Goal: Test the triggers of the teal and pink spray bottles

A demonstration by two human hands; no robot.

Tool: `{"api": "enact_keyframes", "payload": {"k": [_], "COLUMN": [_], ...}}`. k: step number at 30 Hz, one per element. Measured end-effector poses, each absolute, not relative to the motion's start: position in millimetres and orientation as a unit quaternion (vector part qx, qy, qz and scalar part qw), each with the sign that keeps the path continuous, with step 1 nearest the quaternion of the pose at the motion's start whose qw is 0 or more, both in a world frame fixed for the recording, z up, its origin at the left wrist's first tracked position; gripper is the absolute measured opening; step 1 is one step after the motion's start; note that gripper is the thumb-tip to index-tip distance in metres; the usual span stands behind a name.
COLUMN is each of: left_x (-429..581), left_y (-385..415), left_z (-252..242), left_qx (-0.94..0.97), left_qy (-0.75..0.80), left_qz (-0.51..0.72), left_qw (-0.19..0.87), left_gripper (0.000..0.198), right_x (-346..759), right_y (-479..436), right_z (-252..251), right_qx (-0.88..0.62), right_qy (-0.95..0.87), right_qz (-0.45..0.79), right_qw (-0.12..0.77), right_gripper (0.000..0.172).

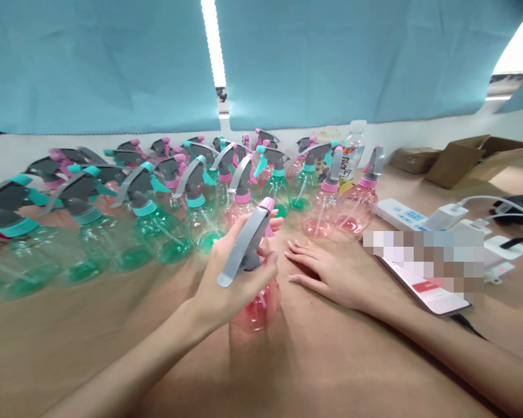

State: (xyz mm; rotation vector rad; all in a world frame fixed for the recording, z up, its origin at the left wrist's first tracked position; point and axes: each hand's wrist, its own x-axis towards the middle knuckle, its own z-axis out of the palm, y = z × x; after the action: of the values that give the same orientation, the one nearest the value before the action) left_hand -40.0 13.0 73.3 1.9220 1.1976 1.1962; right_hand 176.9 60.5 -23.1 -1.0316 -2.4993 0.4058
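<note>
My left hand is wrapped round the neck of a pink spray bottle with a grey and pink trigger head. The bottle is upright in front of me, its clear body tinted pink; my fingers hide much of its neck. Flat on the table, just right of that bottle, lies my right hand with fingers stretched out and nothing in it. Beyond it stand two pink spray bottles, the nearer one left of the other. A green spray bottle stands past my left hand.
Several more green and pink spray bottles crowd the table's left and back, such as one green bottle. At right are a phone, a power strip with plugged chargers, and an open cardboard box. A blue cloth hangs behind.
</note>
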Motion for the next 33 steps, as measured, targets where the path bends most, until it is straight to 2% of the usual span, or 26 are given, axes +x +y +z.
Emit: {"api": "enact_keyframes", "payload": {"k": [4, 21, 33], "left_x": [-41.8, -37.6, -36.2], "left_y": [13.2, 10.9, 8.3], "left_z": [72.6, 72.0, 84.7], "left_qx": [0.736, 0.705, 0.736], "left_qy": [0.425, 0.45, 0.489], "left_qz": [0.429, 0.442, 0.397], "left_qw": [0.308, 0.324, 0.246], "left_gripper": [0.052, 0.051, 0.033], "right_x": [176.8, 176.1, 177.2], "right_y": [59.5, 58.6, 60.8], "right_z": [-21.3, -19.7, -23.0], "right_qx": [-0.369, -0.37, -0.362], "right_qy": [-0.892, -0.893, -0.897], "right_qz": [0.151, 0.143, 0.142], "right_qw": [0.214, 0.213, 0.209], "right_gripper": [0.053, 0.053, 0.053]}}
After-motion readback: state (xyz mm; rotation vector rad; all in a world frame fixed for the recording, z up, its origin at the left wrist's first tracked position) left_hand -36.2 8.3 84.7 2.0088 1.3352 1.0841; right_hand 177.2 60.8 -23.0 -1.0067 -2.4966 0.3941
